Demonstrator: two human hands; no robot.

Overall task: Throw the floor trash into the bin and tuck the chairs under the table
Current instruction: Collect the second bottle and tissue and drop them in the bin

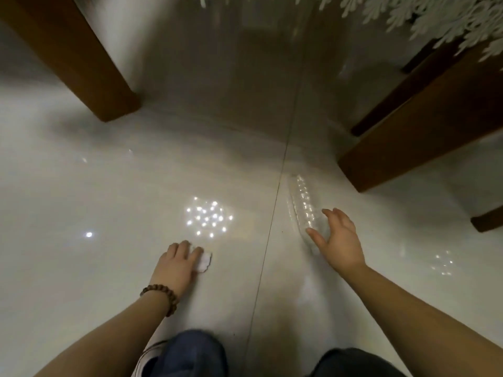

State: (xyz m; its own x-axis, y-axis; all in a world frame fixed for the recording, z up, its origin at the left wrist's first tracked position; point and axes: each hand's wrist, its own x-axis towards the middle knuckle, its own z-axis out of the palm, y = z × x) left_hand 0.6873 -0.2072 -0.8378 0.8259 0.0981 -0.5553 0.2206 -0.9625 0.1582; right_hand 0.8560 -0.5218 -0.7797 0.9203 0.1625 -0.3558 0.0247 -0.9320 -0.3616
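Our left hand [178, 261] curls its fingers over a crumpled white paper scrap [204, 262] on the glossy floor [81, 200], gripping it. Our right hand [337, 240] is spread open, thumb and fingers touching the near end of a clear plastic bottle [303, 205] lying beside a wooden leg [408, 140].

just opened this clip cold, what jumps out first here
Two bare hands reach down to a glossy pale floor. The left hand, beaded bracelet at its wrist, curls over a crumpled white paper near the centre, while the right hand opens around a clear plastic bottle lying just right of the tile seam. Dark wooden legs stand at upper left and right.
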